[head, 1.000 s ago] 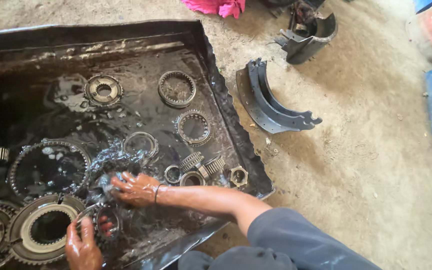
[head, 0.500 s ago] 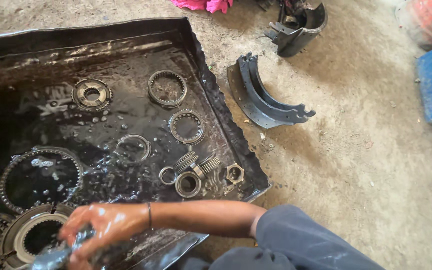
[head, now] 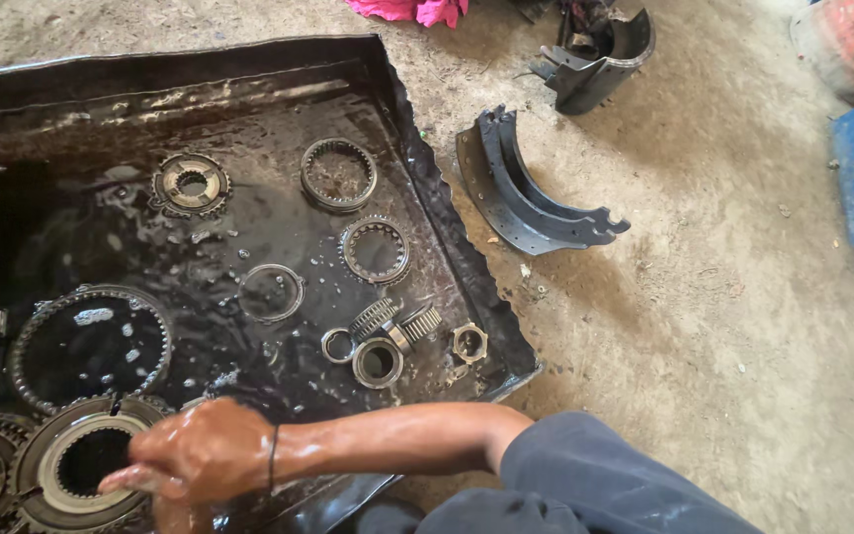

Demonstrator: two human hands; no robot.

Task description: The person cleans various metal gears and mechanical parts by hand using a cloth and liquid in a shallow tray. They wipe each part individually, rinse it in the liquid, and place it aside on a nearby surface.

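The right hand (head: 205,450), wet and glistening, is reaching across the near edge of the shallow black wash tray (head: 417,148), which is lying on the dirt floor (head: 704,326) and holding a dark oily liquid. Its grip is curling loosely, fingers pointing left over the large toothed gear ring (head: 76,465) that is sitting in the liquid at the tray's near left corner; whether the fingers are pinching something small or only brushing the ring is hard to tell, since the hand is hiding its own palm. The left hand (head: 172,516) is showing only as a sliver just beneath the right one at the bottom edge, and its grip cannot be made out. Other parts are soaking flat and apart from one another, probably so the liquid reaches every face: a big thin ring gear (head: 89,346), a hub with lugs (head: 191,184), two toothed rings (head: 338,174) and (head: 375,249), a plain thin ring (head: 271,293), and a cluster of needle bearings, a sleeve and a hex nut (head: 469,342) near the right rim. A curved brake shoe (head: 521,198) is lying dry on the floor beside the tray.
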